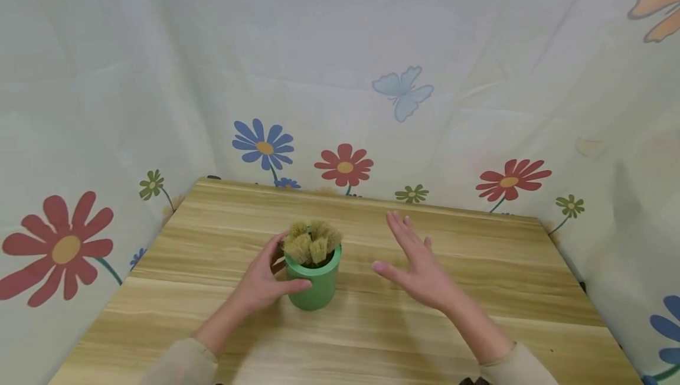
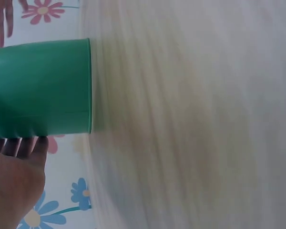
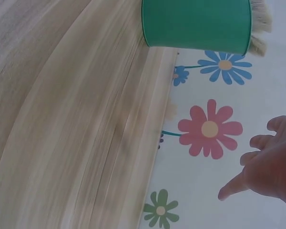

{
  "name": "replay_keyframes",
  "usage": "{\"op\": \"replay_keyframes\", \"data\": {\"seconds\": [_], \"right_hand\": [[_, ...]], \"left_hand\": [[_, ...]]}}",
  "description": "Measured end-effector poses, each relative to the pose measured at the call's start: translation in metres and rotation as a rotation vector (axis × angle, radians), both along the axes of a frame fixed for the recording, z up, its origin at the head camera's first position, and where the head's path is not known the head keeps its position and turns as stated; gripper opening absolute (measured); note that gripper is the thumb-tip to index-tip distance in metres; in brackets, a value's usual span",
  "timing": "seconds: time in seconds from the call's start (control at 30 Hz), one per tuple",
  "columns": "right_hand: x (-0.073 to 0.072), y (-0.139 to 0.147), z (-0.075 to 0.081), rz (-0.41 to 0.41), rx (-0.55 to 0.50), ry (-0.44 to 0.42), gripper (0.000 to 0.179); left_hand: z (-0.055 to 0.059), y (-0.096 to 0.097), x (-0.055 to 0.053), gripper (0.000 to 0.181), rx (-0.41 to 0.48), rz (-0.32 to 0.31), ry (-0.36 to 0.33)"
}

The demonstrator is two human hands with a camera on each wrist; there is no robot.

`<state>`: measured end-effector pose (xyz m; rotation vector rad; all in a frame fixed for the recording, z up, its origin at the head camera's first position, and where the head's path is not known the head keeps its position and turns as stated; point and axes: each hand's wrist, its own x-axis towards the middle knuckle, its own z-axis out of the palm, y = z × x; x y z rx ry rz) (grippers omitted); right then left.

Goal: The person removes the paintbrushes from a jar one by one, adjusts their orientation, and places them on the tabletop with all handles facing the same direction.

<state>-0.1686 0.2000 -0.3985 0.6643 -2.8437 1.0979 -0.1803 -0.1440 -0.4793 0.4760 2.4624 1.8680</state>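
A green cylindrical pot (image 1: 314, 290) stands upright on the wooden table, left of the middle. Several tan, bristly tufts (image 1: 298, 248) like brush heads stick out of its top; what they are fixed to is hidden inside. My left hand (image 1: 259, 283) holds the pot from the left, its thumb across the front and its fingers round the far side. In the left wrist view, those fingertips (image 2: 39, 148) meet the side of the pot (image 2: 43, 90). To the right, my right hand (image 1: 422, 276) hovers above the table with spread fingers, apart from the pot and holding nothing.
The wood-grained table (image 1: 478, 255) reaches back to a pale cloth backdrop (image 1: 319, 31) printed with flowers and butterflies. This cloth also rises along the left and right sides. Beige sleeves (image 1: 183, 364) cover both forearms.
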Motion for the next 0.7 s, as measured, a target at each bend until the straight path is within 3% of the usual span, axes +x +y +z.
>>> {"op": "replay_keyframes", "data": {"seconds": [0.27,0.5,0.7], "right_hand": [[-0.004,-0.012,0.001,0.048,-0.046,0.001,0.093],[-0.01,-0.027,0.004,0.041,-0.113,0.0,0.087],[-0.018,-0.043,0.006,0.107,-0.257,0.004,0.08]], "left_hand": [[0.0,0.005,0.002,0.093,0.007,0.017,0.003],[0.002,0.006,0.004,0.093,0.004,0.02,-0.005],[0.001,0.005,0.004,0.093,0.002,0.019,-0.004]]}}
